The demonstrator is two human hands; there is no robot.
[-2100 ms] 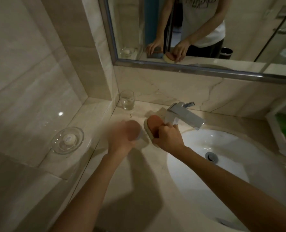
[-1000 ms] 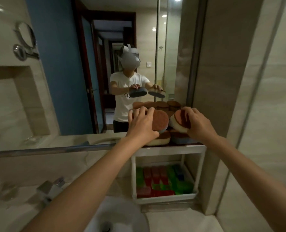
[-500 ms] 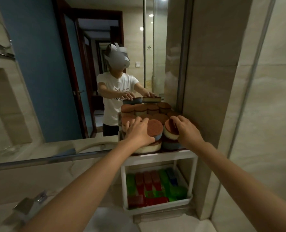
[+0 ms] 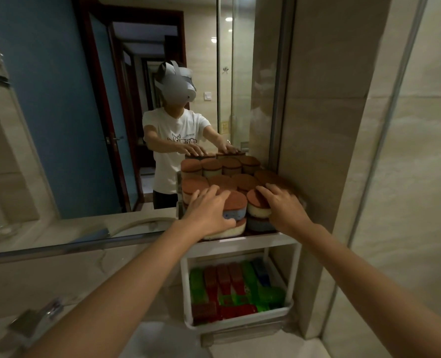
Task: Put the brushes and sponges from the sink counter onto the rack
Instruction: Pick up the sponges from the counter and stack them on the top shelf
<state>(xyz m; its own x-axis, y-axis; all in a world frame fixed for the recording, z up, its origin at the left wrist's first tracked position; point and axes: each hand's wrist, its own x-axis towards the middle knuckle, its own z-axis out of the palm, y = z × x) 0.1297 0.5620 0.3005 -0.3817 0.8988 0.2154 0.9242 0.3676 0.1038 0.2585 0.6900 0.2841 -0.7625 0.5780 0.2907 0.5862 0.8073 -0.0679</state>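
Both sponges have come down onto the top shelf since half a second ago, and the hands now press them into the stack.

At frame centre, the left hand [image 4: 209,210] lies with fingers spread over a blue-bodied sponge [image 4: 233,208]; the right hand [image 4: 282,206] curls loosely around a cream-bodied sponge [image 4: 258,206] just beside it. Both sit on the white rack [image 4: 240,245], upper tier. They look placed; letting go seems next. Coloured brushes [image 4: 229,288] fill the lower bin.

Home bathroom, at the sink.
Big wall mirror [image 4: 85,125] left of the hands, marble tiles [image 4: 343,125] right, tap [image 4: 33,324] and basin [image 4: 162,339] below them.
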